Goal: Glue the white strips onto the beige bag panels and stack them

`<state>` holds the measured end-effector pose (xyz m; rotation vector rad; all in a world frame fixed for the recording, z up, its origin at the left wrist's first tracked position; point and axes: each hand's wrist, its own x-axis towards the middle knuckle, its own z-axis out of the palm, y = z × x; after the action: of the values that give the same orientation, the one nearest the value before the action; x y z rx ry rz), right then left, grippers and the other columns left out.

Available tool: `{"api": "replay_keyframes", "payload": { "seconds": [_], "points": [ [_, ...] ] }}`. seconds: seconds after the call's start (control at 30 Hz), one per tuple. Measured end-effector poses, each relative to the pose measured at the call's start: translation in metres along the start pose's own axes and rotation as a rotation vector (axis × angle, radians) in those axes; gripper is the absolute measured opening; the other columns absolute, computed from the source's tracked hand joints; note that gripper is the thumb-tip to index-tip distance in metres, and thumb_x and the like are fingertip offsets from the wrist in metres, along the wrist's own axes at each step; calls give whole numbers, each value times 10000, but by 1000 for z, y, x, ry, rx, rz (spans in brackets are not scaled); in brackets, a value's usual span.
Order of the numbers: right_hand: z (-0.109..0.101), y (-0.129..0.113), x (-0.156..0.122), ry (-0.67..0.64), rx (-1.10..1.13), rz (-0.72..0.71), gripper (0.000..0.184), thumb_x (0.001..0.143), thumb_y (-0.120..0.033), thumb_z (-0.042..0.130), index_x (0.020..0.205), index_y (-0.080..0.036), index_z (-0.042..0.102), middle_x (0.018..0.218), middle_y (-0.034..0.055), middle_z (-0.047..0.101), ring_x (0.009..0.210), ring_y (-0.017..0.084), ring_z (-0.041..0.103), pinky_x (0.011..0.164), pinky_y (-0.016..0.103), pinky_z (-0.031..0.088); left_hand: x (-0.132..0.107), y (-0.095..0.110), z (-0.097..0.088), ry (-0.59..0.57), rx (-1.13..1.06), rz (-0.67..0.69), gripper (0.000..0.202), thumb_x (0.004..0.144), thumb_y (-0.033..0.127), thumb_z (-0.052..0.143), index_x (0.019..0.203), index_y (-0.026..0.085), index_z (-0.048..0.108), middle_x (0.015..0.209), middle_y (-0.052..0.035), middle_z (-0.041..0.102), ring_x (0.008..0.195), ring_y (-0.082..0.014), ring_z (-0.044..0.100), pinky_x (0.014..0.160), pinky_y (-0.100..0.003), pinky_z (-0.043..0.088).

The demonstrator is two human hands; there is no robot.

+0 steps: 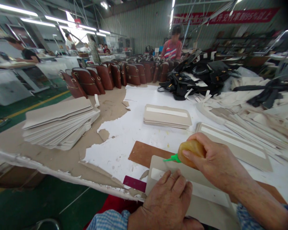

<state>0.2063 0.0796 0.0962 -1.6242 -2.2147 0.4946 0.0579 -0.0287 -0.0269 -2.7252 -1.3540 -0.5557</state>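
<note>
My right hand (216, 163) is closed round a yellowish glue bottle (190, 150) with a green nozzle (172, 158) that points left, just above a grey card panel (158, 166). My left hand (168, 198) lies flat on that panel with its fingers stretched out, pressing it onto a brown board (144, 153). The panel carries a white strip (206, 193) along its length.
A small pile of similar panels (167, 115) lies ahead, and a large fanned pile (60, 123) lies to the left. One more panel (237, 147) lies to the right beside loose strips (254, 121). Brown bags (105, 76) and black bags (196, 76) crowd the far table. People work beyond.
</note>
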Motion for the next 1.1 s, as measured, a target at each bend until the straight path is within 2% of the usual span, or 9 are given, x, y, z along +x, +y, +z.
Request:
{"api": "replay_keyframes", "payload": {
  "seconds": [0.27, 0.67, 0.83, 1.1],
  "points": [
    [1, 0, -1, -2, 6, -1, 302, 788, -533, 499, 941, -281, 564, 678, 28, 646, 647, 270, 589, 653, 371, 376, 0, 0, -3, -13, -35, -9, 846, 1034, 783, 368, 1493, 86, 507, 1473, -169, 609, 1461, -330, 509, 1285, -447, 330],
    [14, -28, 13, -26, -16, -102, 236, 814, -451, 505, 948, -260, 537, 716, 23, 634, 656, 227, 570, 659, 336, 361, 2, -1, -4, -53, -35, 8, 874, 1035, 791, 339, 1515, 77, 493, 1496, -170, 595, 1464, -326, 511, 1301, -445, 309],
    [8, -17, 9, -41, -28, -84, 249, 824, -471, 502, 956, -266, 552, 689, 13, 634, 634, 227, 569, 645, 336, 358, 0, 0, 0, 1, -18, -7, 837, 1027, 786, 393, 1483, 99, 533, 1463, -162, 629, 1438, -321, 538, 1279, -448, 340],
    [-7, 10, -1, -12, -28, 8, 248, 830, -509, 513, 915, -279, 549, 671, 5, 647, 641, 239, 584, 645, 341, 361, 1, 0, -5, 29, -14, 2, 810, 1036, 771, 397, 1467, 102, 547, 1439, -145, 649, 1432, -318, 534, 1291, -454, 301]
  ]
}}
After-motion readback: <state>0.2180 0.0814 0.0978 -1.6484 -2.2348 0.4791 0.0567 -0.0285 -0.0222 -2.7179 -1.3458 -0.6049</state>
